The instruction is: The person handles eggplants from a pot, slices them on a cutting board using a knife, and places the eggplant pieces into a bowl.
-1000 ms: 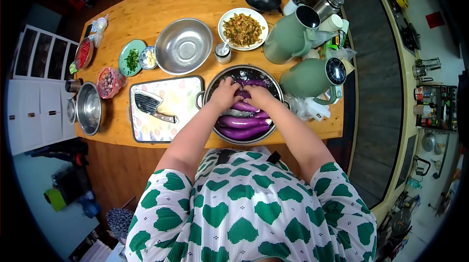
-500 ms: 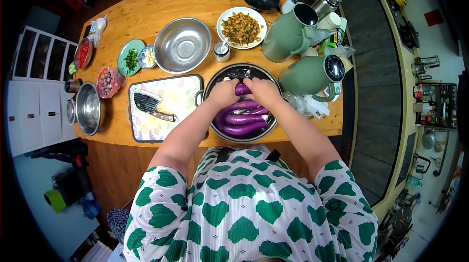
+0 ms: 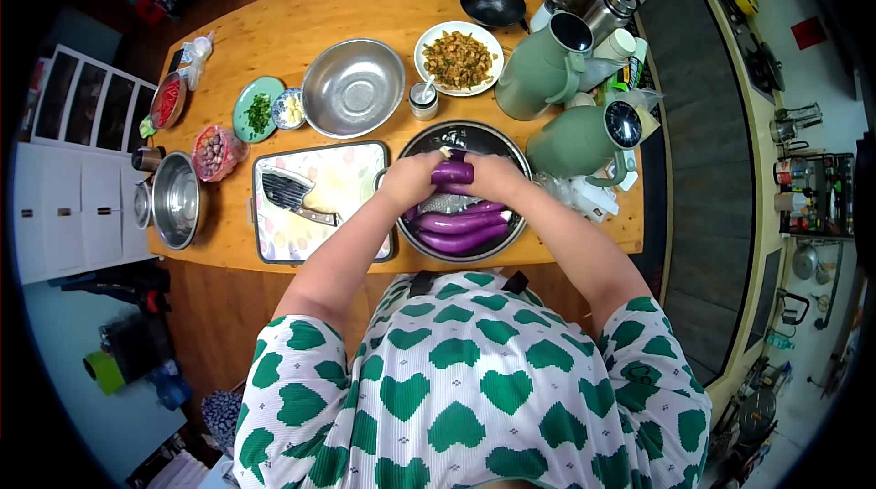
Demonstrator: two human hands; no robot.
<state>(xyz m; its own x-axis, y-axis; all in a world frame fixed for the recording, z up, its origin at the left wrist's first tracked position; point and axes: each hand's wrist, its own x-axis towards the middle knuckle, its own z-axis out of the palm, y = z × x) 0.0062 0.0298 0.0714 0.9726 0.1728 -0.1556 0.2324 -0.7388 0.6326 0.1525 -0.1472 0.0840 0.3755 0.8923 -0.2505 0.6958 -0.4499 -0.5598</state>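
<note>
Both my hands are inside a dark round basin (image 3: pixel 464 135) that has water and several long purple eggplants (image 3: pixel 464 241) in it. My left hand (image 3: pixel 410 179) is closed round one end of an eggplant (image 3: pixel 452 172) near the basin's far side. From the other side, my right hand (image 3: pixel 495 178) grips the same eggplant, its fingers curled over it. A pale stem end shows beside my left fingertips. The remaining eggplants lie side by side in the near half of the basin, below my hands.
Left of the basin, a cleaver (image 3: pixel 285 192) lies on a cutting board (image 3: pixel 356 206). A steel bowl (image 3: pixel 354 88), a plate of cooked food (image 3: pixel 458 60) and a small jar (image 3: pixel 423 106) stand beyond. Two green thermos jugs (image 3: pixel 538 74) crowd the right.
My hands have drawn slightly nearer and the held eggplant has shifted with them. One long curved eggplant that lay along the basin's left side has been gathered up toward my hands.
</note>
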